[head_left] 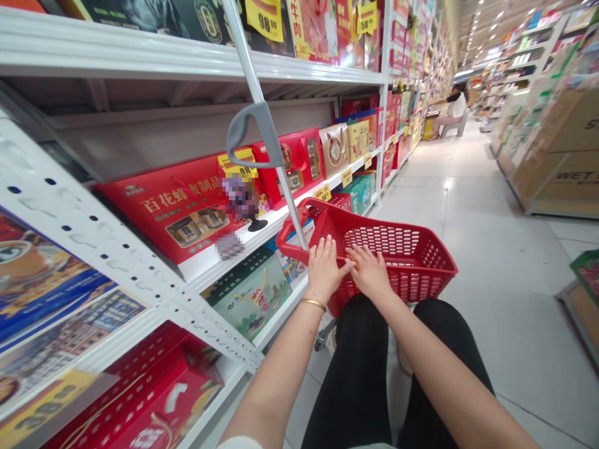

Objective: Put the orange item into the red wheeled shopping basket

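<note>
A red plastic shopping basket [397,274] with perforated walls stands on the floor just past my knees. My left hand [324,267], with a gold bangle at the wrist, lies over its near left rim beside the pole, palm down and fingers stretched out. Close on its right, my right hand [369,267] reaches over the near rim with its fingers apart. The two thumbs come together between them. Neither hand is wrapped round anything. From the basket's left end a silver pole [287,193] rises, with a grey loop handle [248,134] on it.
White shelving [196,53] on the left carries a large red gift box [154,196] and a green box [257,293]. A pixelated purple item [241,194] stands by the shelf edge. Cartons [556,181] line the right side. Further down the tiled aisle, a person [455,103] sits on a stool.
</note>
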`<move>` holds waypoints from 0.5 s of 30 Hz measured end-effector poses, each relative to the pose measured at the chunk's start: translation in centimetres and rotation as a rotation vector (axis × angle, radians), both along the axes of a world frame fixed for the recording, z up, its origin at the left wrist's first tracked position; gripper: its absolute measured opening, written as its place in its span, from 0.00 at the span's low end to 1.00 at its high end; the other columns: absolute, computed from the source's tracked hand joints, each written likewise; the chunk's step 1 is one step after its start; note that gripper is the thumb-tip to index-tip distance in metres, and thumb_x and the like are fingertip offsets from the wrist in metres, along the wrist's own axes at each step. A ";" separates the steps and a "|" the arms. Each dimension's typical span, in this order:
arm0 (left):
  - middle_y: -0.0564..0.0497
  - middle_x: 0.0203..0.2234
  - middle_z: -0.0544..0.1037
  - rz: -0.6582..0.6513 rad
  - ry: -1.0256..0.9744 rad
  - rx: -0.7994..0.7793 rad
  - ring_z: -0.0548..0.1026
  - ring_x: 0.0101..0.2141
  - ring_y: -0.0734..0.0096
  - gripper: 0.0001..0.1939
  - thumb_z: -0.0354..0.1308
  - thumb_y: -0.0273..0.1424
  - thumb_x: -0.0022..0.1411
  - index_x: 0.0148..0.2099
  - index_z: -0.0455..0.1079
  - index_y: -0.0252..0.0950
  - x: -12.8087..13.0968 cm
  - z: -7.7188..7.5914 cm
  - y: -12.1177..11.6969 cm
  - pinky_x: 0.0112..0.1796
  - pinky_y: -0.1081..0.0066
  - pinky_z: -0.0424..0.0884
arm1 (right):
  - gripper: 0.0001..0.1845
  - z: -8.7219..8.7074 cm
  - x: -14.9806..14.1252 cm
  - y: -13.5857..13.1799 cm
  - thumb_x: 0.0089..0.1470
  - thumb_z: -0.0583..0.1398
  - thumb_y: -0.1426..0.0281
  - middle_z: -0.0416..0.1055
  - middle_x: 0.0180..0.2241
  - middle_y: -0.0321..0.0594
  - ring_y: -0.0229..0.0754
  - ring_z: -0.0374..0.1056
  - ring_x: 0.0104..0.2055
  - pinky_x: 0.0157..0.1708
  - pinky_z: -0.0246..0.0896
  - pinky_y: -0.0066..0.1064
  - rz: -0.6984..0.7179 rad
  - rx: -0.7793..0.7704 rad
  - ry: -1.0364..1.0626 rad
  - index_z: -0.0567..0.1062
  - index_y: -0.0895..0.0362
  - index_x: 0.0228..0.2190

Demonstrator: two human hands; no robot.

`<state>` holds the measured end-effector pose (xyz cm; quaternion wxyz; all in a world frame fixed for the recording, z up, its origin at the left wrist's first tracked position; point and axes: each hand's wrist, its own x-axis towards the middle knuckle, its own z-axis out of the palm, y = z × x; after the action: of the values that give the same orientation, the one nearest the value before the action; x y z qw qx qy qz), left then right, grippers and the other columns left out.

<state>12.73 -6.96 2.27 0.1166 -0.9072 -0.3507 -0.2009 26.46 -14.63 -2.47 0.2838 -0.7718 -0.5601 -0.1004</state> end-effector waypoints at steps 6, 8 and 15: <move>0.41 0.77 0.56 -0.011 -0.017 -0.009 0.54 0.76 0.52 0.48 0.37 0.62 0.75 0.78 0.57 0.30 -0.1 -0.1 -0.1 0.73 0.51 0.51 | 0.28 -2.2 6.5 -5.2 0.75 0.46 0.56 0.66 0.70 0.42 0.59 0.55 0.75 0.72 0.34 0.75 -0.196 -0.005 0.029 0.73 0.47 0.65; 0.40 0.77 0.56 -0.015 -0.022 -0.014 0.54 0.76 0.52 0.48 0.37 0.62 0.75 0.77 0.58 0.30 -0.1 -0.1 0.0 0.72 0.51 0.51 | 0.28 -2.9 8.9 -6.6 0.75 0.45 0.55 0.68 0.69 0.42 0.60 0.55 0.75 0.70 0.30 0.79 -0.281 0.002 0.066 0.74 0.48 0.63; 0.40 0.77 0.56 -0.017 -0.030 -0.021 0.54 0.76 0.52 0.48 0.37 0.62 0.74 0.78 0.57 0.31 -0.1 -0.1 0.0 0.73 0.51 0.51 | 0.30 -2.4 6.7 -4.2 0.75 0.44 0.55 0.67 0.70 0.43 0.66 0.48 0.77 0.69 0.29 0.83 -0.326 0.023 0.107 0.77 0.50 0.62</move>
<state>12.61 -6.95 2.19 0.1001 -0.9081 -0.3470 -0.2119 33.17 -18.87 -4.85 0.3022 -0.8533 -0.4103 -0.1103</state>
